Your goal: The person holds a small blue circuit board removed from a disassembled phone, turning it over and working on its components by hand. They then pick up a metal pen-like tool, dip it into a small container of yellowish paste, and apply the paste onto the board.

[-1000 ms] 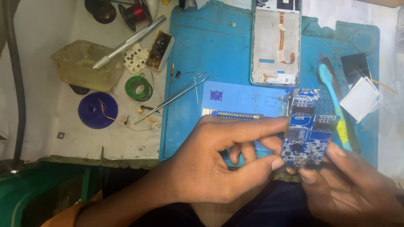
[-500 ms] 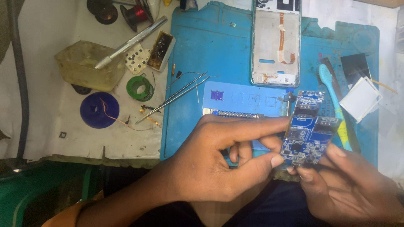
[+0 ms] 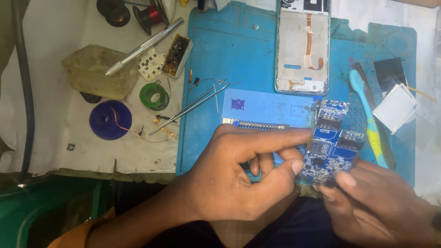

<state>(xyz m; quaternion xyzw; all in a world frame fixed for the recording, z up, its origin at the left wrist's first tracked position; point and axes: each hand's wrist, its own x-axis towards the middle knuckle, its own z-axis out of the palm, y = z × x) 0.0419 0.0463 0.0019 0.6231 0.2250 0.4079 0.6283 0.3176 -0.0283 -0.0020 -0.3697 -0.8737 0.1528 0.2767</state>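
Note:
A blue circuit board (image 3: 331,142) with small chips and metal shields is held over the near edge of a blue work mat (image 3: 239,59). My left hand (image 3: 243,177) pinches the board's left edge between forefinger and thumb. My right hand (image 3: 374,206) grips its lower end from the right and below. Behind the board lies a light blue holder (image 3: 266,110) with a spring along its front. An opened phone body (image 3: 303,46) with an orange flex strip lies at the mat's far side.
Tweezers (image 3: 193,105) lie on the mat's left part. A blue and yellow toothbrush (image 3: 367,121) lies to the right beside white and black squares (image 3: 395,108). Left of the mat sit a cloudy plastic tub (image 3: 94,73), a metal knife (image 3: 144,46), a green wire spool (image 3: 154,95) and a blue disc (image 3: 110,120).
Both hands have stayed on the board, which has barely shifted. The view has drifted very slightly.

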